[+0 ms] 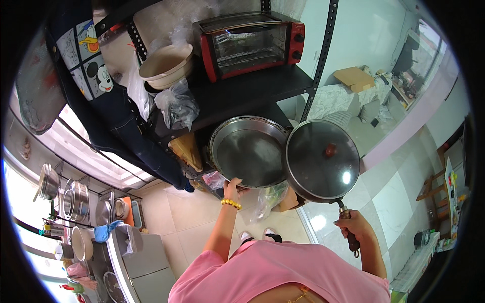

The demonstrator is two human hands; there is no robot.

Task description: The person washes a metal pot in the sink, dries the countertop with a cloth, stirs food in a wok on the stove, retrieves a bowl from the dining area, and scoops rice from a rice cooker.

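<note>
My left hand point(233, 190), with a yellow beaded bracelet at the wrist, grips the near rim of a wide, round, shallow metal pan point(248, 157). In my right hand point(354, 227) is the dark handle of a frying pan point(322, 161), which has a glass lid with a reddish knob on it. The frying pan is to the right of the metal pan, and their rims meet or overlap. Both are in front of a black metal shelf rack point(261, 89). Behind my left hand, part of the lower shelf is hidden by the metal pan.
A red toaster oven point(250, 45) stands on the shelf, beside a beige basin point(166, 66) and a plastic bag point(177, 104). Dark denim clothing point(129, 132) hangs at the left. Below the pans are a clear plastic bag point(271, 199) and a cardboard box point(290, 199). A kitchen counter point(121, 265) stands lower left.
</note>
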